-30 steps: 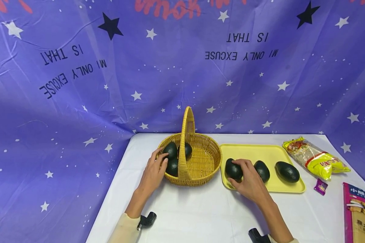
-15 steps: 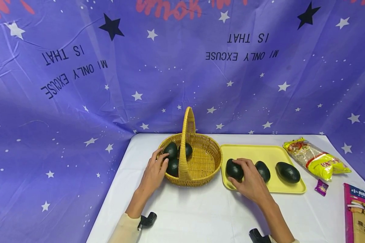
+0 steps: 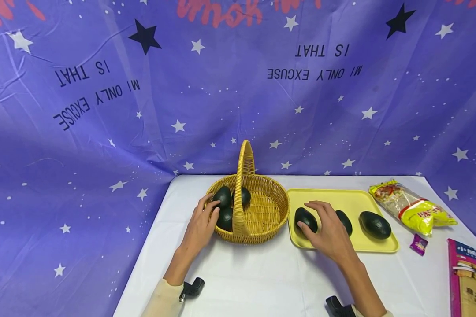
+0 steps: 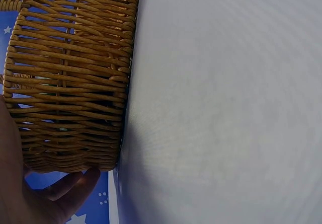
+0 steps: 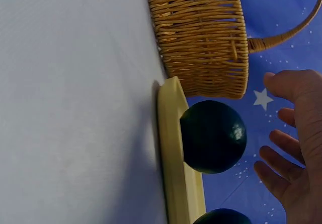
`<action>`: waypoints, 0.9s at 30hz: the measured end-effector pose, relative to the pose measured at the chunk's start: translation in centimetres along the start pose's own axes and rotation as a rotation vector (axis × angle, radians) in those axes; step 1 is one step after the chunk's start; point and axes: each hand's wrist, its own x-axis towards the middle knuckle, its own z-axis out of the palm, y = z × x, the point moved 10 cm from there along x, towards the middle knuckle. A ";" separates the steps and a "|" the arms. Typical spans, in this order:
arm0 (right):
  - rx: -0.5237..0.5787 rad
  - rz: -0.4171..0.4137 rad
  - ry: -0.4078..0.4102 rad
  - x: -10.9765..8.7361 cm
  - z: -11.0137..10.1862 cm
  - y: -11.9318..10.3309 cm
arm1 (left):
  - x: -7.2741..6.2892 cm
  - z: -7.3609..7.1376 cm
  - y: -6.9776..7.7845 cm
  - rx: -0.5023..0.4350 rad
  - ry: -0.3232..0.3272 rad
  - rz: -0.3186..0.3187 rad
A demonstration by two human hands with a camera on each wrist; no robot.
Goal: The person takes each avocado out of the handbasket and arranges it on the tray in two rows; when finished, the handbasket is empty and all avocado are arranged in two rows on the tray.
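In the head view my left hand (image 3: pixel 200 224) holds the left rim of a wicker basket (image 3: pixel 263 235), some fingers reaching over the edge. Two of its fingers press against the outer wall in the left wrist view. Three dark green avocados (image 3: pixel 223 197) lie in the basket's left part. My right hand (image 3: pixel 330 231) hovers at the avocado (image 3: pixel 304 219) on the left end of a yellow tray (image 3: pixel 357 198). Its thumb and fingers are spread apart, and in the right wrist view a gap separates them from that avocado.
Two more avocados, a partly hidden middle one (image 3: pixel 344 222) and a right one (image 3: pixel 374 225), lie on the tray. To the right are a yellow food bag (image 3: pixel 414 204), a small purple packet (image 3: pixel 418 244) and a pink-edged package (image 3: pixel 470 277). A tall handle (image 3: pixel 241 189) arches over the basket.
My right hand has let go of the tray's left avocado, its fingers opening and lifting slightly. The avocado stays on the tray. My left hand has not moved from the basket.
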 end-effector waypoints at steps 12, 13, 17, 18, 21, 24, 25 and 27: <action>0.019 -0.017 0.001 1.0 -0.3 -1.0 | 0.0 -0.1 0.2 -0.005 0.002 0.005; 0.023 -0.017 -0.002 1.0 -0.3 -1.1 | 0.0 -0.1 0.2 -0.005 0.002 0.004; 0.039 -0.022 -0.019 1.4 0.0 -1.5 | -0.1 -0.2 0.2 -0.006 0.011 0.009; 0.044 -0.025 -0.022 1.5 0.1 -1.6 | -0.1 -0.2 0.2 -0.007 0.015 0.013; 0.053 -0.025 -0.029 1.9 0.3 -2.0 | -0.1 -0.2 0.3 -0.008 0.021 0.021; 0.057 -0.029 -0.033 2.1 0.5 -2.3 | -0.1 -0.2 0.3 -0.005 0.018 0.015; 0.057 -0.032 -0.034 2.1 0.6 -2.4 | -0.1 -0.1 0.2 -0.004 0.016 0.011; 0.061 -0.042 -0.038 2.2 0.8 -2.6 | -0.1 -0.1 0.2 -0.001 0.012 0.006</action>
